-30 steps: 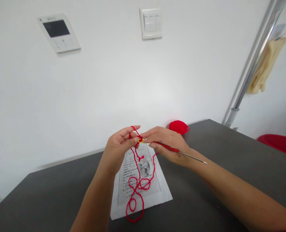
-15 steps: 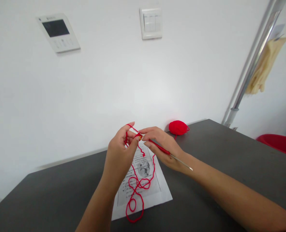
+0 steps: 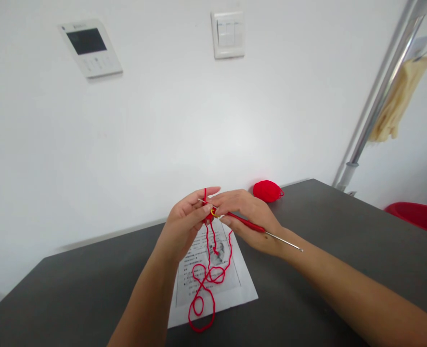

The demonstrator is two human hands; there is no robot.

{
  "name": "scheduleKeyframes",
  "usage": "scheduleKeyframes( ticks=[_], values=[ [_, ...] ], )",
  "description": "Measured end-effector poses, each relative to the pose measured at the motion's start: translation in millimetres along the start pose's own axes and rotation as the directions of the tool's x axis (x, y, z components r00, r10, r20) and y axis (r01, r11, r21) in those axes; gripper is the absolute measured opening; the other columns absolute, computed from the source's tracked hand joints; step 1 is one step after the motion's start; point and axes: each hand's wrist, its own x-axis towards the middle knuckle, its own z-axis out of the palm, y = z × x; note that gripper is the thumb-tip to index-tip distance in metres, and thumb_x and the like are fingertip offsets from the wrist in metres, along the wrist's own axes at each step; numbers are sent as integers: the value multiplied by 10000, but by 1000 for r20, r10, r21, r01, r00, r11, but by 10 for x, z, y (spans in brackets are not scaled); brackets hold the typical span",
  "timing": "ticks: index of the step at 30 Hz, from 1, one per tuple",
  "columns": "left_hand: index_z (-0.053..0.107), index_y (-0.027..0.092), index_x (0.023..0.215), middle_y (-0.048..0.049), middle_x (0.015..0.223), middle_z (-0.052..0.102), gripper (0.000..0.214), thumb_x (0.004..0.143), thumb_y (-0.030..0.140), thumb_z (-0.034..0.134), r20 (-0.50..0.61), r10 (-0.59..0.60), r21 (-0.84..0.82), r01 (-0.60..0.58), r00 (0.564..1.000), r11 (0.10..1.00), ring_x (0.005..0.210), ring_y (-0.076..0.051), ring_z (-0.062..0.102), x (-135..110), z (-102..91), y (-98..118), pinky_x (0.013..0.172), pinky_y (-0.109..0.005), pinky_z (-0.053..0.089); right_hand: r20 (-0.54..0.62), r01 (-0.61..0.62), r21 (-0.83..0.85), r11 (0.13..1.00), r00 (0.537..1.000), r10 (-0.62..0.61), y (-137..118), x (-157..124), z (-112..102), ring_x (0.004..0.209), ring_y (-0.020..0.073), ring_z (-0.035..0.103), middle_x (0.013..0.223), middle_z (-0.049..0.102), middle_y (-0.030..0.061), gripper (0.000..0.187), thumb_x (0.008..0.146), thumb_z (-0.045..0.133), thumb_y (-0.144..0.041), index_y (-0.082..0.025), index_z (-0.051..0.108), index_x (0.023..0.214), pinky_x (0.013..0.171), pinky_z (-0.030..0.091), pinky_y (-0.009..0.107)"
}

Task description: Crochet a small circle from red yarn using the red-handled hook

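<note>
My left hand (image 3: 186, 226) is raised over the dark table (image 3: 325, 250), pinching red yarn (image 3: 206, 274) with a small yellow ring at the fingertips; one strand runs over my forefinger. My right hand (image 3: 251, 219) grips a crochet hook (image 3: 256, 227) with a red grip and thin metal shaft, its tip poking into the yarn at my left fingers. Loose loops of the yarn hang down onto a printed paper sheet (image 3: 235, 291). A red yarn ball (image 3: 267, 191) lies behind my right hand near the wall.
The table butts against a white wall with a switch plate (image 3: 228, 33) and an intercom panel (image 3: 89, 47). A metal pole (image 3: 375, 96) with a hanging beige cloth (image 3: 397, 101) rises at the right. A red tub (image 3: 417, 216) sits beyond the table's right edge.
Both hands shifted slightly right and lower. The hook's tip now pokes further left past my left fingers, and the yarn strand on my forefinger stands more upright.
</note>
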Motion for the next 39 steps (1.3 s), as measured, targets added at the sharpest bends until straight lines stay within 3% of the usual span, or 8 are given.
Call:
scheduleKeyframes(
  ticks=[6,12,17,20,22,28,35,39],
  values=[
    [760,181,1114,-23,717,692,420,702,246,815,10,-7,49,6,1000,999,654,-136,594,-46,-12,6,674,-261,464,-13,45,33,998,999,-45,-13,52,-74,1074,182,713,1045,771,85,150,953,608,-147,-203,663,1081,964,568,367],
    [787,165,1041,-8,642,631,397,646,197,814,45,-11,-60,14,999,998,548,-81,484,-69,-30,61,562,-209,376,-30,95,63,993,995,-93,-110,70,-122,1043,190,729,1014,779,121,178,936,620,-99,-150,686,1094,948,584,348],
    [778,139,1037,19,563,532,362,679,189,752,89,74,-123,-63,993,990,510,-86,417,-83,-92,125,508,-222,328,-43,-125,226,966,990,138,-213,47,-116,1028,187,741,1056,786,94,163,946,630,-159,-191,721,1077,906,611,326],
    [777,132,1008,32,523,484,315,703,167,710,117,47,-134,-32,992,991,487,-83,387,-110,-85,175,485,-222,298,-44,-335,444,831,918,394,-248,48,-94,958,187,769,1018,799,84,108,940,662,-219,-181,747,994,854,635,310],
    [778,130,962,44,499,446,270,706,166,697,109,10,-128,4,994,992,469,-77,360,-129,-61,216,476,-220,281,-29,-388,542,745,878,478,-252,51,-92,916,190,780,977,808,71,102,931,680,-247,-182,753,960,824,648,311],
    [776,126,848,59,472,410,193,675,198,731,72,-51,-79,57,996,995,441,-58,320,-153,-39,295,454,-208,259,22,-315,495,810,936,350,-237,59,-170,995,182,761,1026,801,68,117,913,697,-188,-204,776,999,876,626,290],
    [781,159,860,0,578,624,204,659,188,796,-19,59,100,-57,998,993,520,-103,512,-169,-61,263,513,-227,388,-4,-349,752,559,846,533,-178,63,-90,765,191,782,844,809,56,165,844,783,-333,-174,772,887,726,663,324],
    [777,171,903,-12,644,679,214,692,199,799,-75,127,165,-113,989,980,590,-123,581,-196,14,244,589,-236,451,-97,-284,599,749,903,420,-168,39,-77,906,183,775,982,807,66,100,894,731,-282,-202,761,947,819,645,315]
  ],
)
